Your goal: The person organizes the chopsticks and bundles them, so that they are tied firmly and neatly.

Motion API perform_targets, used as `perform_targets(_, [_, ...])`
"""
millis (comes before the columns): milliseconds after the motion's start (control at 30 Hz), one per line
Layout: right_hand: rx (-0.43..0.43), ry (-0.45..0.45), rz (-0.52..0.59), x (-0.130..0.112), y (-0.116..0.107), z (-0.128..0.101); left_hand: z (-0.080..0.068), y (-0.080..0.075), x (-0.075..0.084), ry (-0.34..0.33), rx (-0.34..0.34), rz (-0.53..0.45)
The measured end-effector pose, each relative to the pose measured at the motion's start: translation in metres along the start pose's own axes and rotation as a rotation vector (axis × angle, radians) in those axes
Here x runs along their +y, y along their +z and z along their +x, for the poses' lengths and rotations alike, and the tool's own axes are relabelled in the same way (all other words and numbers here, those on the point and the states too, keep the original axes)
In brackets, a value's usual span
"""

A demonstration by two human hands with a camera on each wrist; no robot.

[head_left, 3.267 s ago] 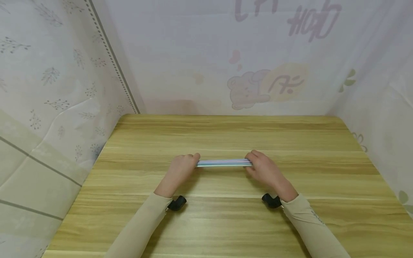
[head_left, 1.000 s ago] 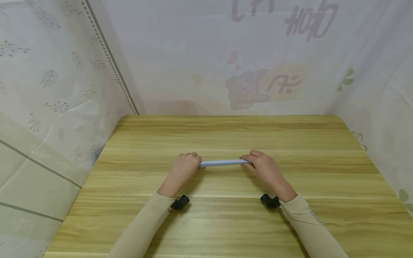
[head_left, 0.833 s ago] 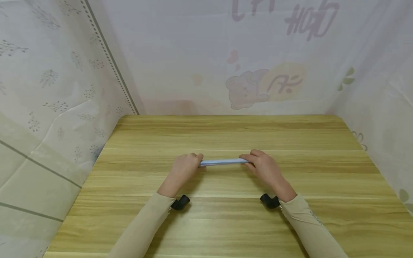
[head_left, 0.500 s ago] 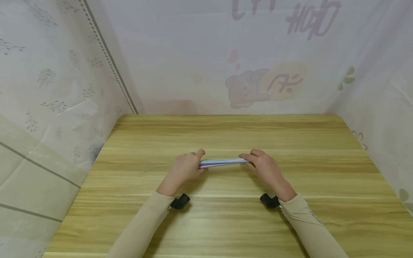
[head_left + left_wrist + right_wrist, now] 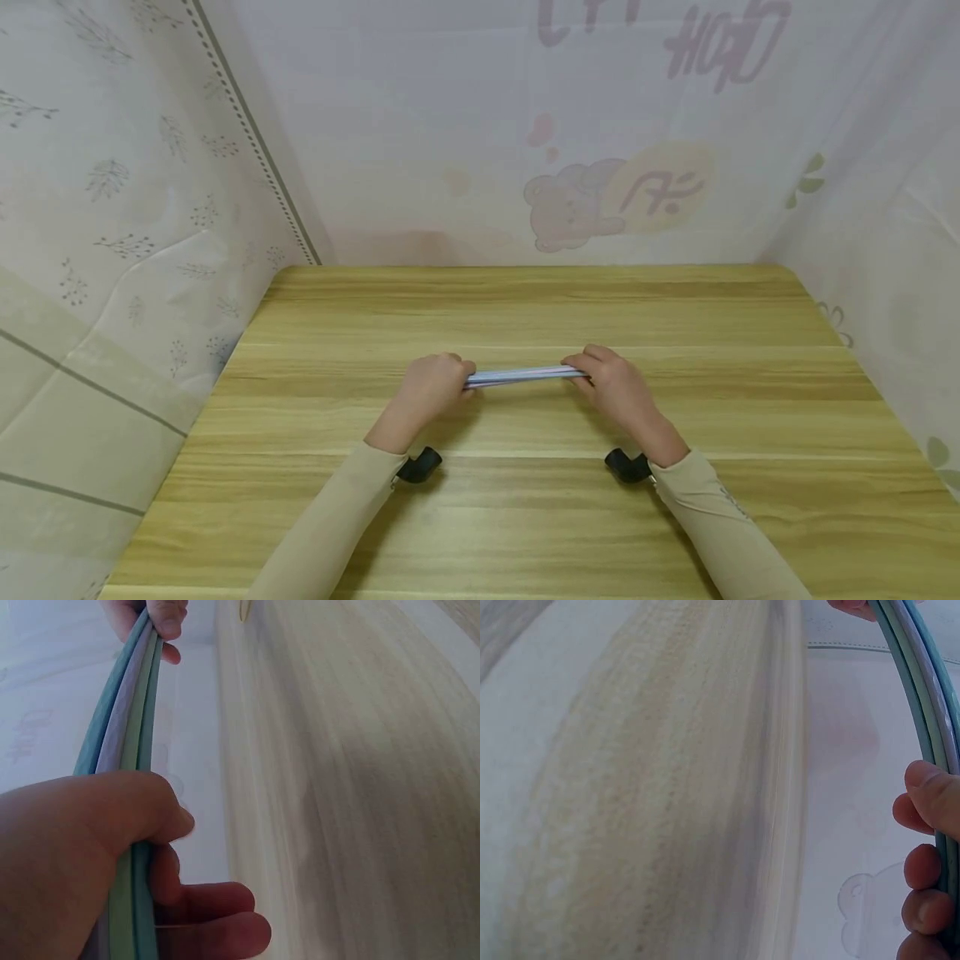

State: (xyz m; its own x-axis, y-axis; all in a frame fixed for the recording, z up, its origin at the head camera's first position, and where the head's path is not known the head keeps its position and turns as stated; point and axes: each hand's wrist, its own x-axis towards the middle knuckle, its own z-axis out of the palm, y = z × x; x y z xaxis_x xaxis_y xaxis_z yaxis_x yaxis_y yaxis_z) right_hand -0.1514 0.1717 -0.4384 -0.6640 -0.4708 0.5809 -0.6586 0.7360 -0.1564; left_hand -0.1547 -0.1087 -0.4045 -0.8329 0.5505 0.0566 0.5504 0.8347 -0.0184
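Both hands hold a bundle of long, thin strips (image 5: 517, 377) in pastel blue, lavender and green, stretched lengthwise between them above the table. The left hand (image 5: 431, 390) grips the left end; in the left wrist view its thumb crosses over the strips (image 5: 124, 727) and its fingers curl beneath. At the other end, the right hand (image 5: 618, 392) pinches the bundle between thumb and fingers. In the right wrist view the strips (image 5: 919, 682) lie side by side and bow slightly. The ends inside the hands are hidden.
The wood-grain table (image 5: 487, 525) spreads beneath both arms. Patterned cloth (image 5: 420, 125) hangs behind it and at both sides. A black curved piece (image 5: 420, 465) is at the left wrist, and a similar black piece (image 5: 628, 467) is at the right.
The bundle has turned in the hands, from several coloured bands showing flat to a narrower, mostly blue edge. The left thumb lifted half a second ago and is down on the strips again.
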Motion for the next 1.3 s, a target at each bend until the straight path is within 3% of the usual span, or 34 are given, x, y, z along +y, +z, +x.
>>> perform_targets(333, [0.027,0.042,0.017,-0.0020,-0.0045,0.0011,0.0009,-0.0015,0.0036,-0.095,0.052,-0.074])
perform_targets(633, [0.038,0.043,0.001,-0.0029,-0.0056,0.0005,-0.0013,-0.0036,0.0048,-0.130,0.034,-0.184])
perform_targets(1000, [0.055,0.033,0.013,-0.0034,-0.0040,0.0000,0.0002,-0.0079,0.0054,-0.104,-0.058,-0.110])
perform_targets(1300, [0.080,0.041,0.010,-0.0038,-0.0030,-0.0006,-0.0013,-0.0017,0.0040,-0.057,0.034,0.010])
